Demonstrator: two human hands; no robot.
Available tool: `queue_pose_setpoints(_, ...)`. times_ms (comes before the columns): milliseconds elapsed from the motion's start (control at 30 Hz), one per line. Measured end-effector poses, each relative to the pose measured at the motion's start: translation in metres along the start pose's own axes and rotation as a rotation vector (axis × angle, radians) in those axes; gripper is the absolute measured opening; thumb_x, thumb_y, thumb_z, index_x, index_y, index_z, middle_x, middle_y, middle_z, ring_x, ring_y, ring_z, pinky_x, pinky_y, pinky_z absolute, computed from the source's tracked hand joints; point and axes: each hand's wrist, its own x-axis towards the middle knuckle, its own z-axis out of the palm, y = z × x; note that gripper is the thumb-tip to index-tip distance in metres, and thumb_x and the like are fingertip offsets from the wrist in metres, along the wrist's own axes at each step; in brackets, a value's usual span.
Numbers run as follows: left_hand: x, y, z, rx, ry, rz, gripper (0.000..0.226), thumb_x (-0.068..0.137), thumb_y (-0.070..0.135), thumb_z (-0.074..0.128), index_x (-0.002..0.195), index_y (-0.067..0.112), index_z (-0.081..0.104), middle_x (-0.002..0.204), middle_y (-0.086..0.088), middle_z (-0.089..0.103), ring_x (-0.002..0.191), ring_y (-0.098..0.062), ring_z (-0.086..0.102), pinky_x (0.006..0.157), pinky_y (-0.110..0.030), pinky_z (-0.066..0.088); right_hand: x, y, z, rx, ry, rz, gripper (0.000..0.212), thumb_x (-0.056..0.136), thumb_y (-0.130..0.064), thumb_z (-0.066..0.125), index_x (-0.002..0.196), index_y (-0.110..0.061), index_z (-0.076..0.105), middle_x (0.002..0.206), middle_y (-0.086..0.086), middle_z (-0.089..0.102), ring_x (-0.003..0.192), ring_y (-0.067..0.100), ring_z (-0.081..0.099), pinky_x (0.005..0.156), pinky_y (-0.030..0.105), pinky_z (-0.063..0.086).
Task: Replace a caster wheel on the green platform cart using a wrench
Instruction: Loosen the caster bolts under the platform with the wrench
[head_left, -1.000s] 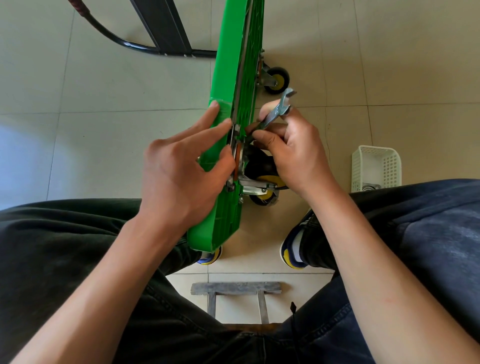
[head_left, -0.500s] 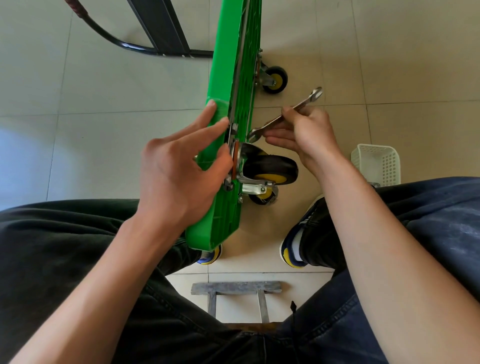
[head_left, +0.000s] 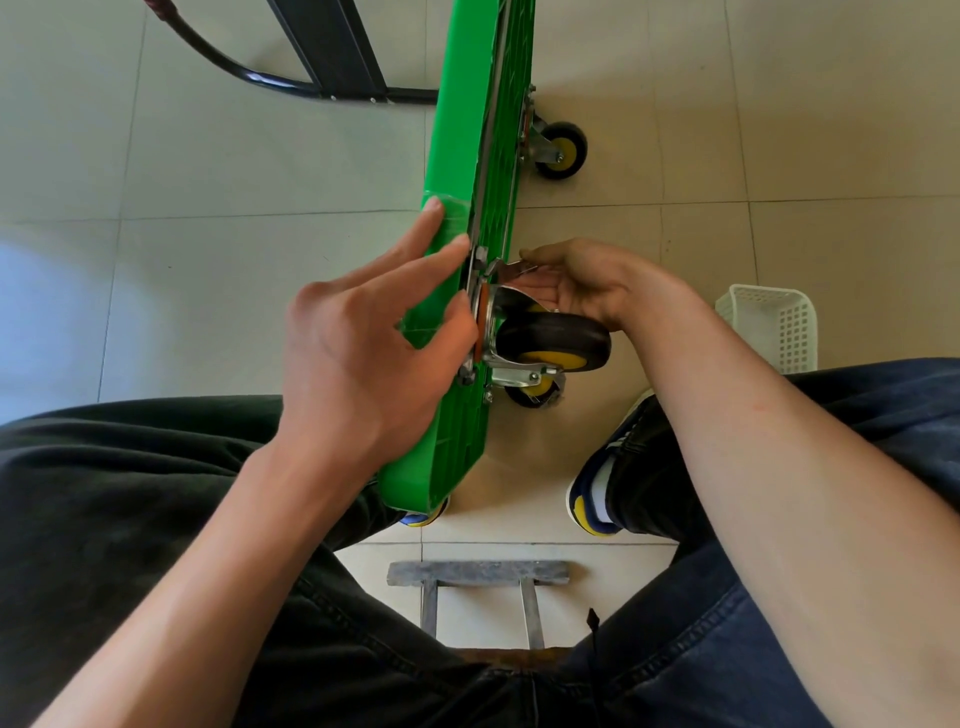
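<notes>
My left hand (head_left: 363, 358) lies flat against the smooth face of the green plastic platform cart (head_left: 457, 218), fingers straight and spread, thumb tip beside the caster's mounting plate. The cart stands on its long edge on the pale tiled floor (head_left: 208, 260), its long axis running away from me between my knees, ribbed underside facing right. Left of it the floor lies open up to the black tubular handle (head_left: 311, 78) lying flat at the far end.

On the right face, the near black caster wheel with a yellow hub (head_left: 553, 340) juts out sideways, axle level with the floor; a second one (head_left: 561, 150) sits farther up the deck. My right hand (head_left: 587, 280) reaches just above the near wheel, fingers curled round the flat silver wrench (head_left: 511, 269), whose head meets the plate's edge. Farther right stands a white perforated plastic basket (head_left: 769, 327), well apart, bare tile between.
</notes>
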Motion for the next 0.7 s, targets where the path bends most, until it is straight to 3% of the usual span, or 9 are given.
queue_pose_setpoints(133,0.0,0.0,0.001,0.012,0.0,-0.007,0.031,0.092,0.022,0.069,0.122,0.017,0.074,0.136,0.001,0.064,0.08,-0.018,0.076,0.066,-0.033,0.062,0.004,0.0,0.001,-0.027,-0.02,0.021,0.024,0.106,-0.012,0.046,0.1,-0.001,0.066,0.089,0.015,0.077,0.075,0.021,0.077,0.07,0.03,0.063)
queue_pose_setpoints(300,0.0,-0.001,0.0,0.011,0.008,-0.006,0.032,0.091,0.021,0.069,0.122,0.017,0.074,0.136,0.0,0.064,0.087,-0.005,0.072,0.069,-0.028,0.061,0.005,-0.003,0.004,-0.056,-0.032,-0.008,0.02,0.105,-0.013,0.048,0.102,-0.002,0.064,0.089,0.015,0.078,0.075,0.021,0.077,0.069,0.031,0.064)
queue_pose_setpoints(400,0.0,0.0,0.0,0.016,0.001,-0.005,0.032,0.092,0.024,0.069,0.122,0.017,0.074,0.135,0.0,0.064,0.08,-0.015,0.076,0.067,-0.03,0.061,-0.002,-0.005,0.009,-0.106,0.006,-0.087,0.021,0.106,-0.013,0.047,0.105,-0.001,0.063,0.089,0.016,0.078,0.076,0.022,0.077,0.069,0.032,0.064)
queue_pose_setpoints(533,0.001,0.001,0.0,0.022,-0.002,-0.009,0.032,0.092,0.025,0.068,0.122,0.016,0.074,0.136,0.001,0.064,0.079,-0.019,0.076,0.065,-0.032,0.061,-0.012,-0.007,0.018,-0.199,0.093,-0.344,0.032,0.105,-0.012,0.052,0.131,0.005,0.053,0.096,0.025,0.076,0.086,0.036,0.077,0.068,0.037,0.063)
queue_pose_setpoints(700,0.001,0.001,0.0,0.02,-0.003,-0.037,0.032,0.092,0.025,0.068,0.123,0.021,0.074,0.136,0.004,0.063,0.079,-0.019,0.076,0.068,-0.034,0.062,-0.042,-0.006,0.037,-0.452,0.194,-0.708,0.022,0.103,-0.008,0.056,0.125,-0.004,0.051,0.089,0.019,0.076,0.076,0.033,0.076,0.07,0.044,0.064)
